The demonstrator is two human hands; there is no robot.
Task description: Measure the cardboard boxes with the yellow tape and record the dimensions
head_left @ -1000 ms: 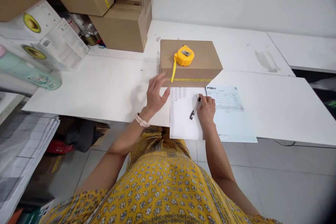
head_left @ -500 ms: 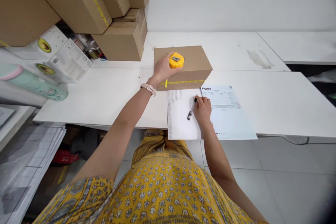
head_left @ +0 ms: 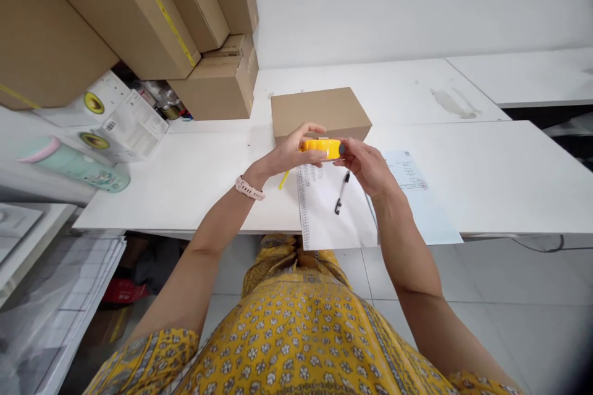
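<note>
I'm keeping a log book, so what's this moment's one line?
left hand: holds tape measure; right hand: touches it; pen: on paper; box: behind hands

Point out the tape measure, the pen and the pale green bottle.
Tape measure (head_left: 325, 149), head view: yellow case.
Pen (head_left: 343, 192), head view: middle of the barrel.
Pale green bottle (head_left: 84, 167), head view: side of its body.

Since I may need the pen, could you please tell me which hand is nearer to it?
Right: the right hand is just beyond the pen, slightly to its right; the left hand is farther to its left.
</note>
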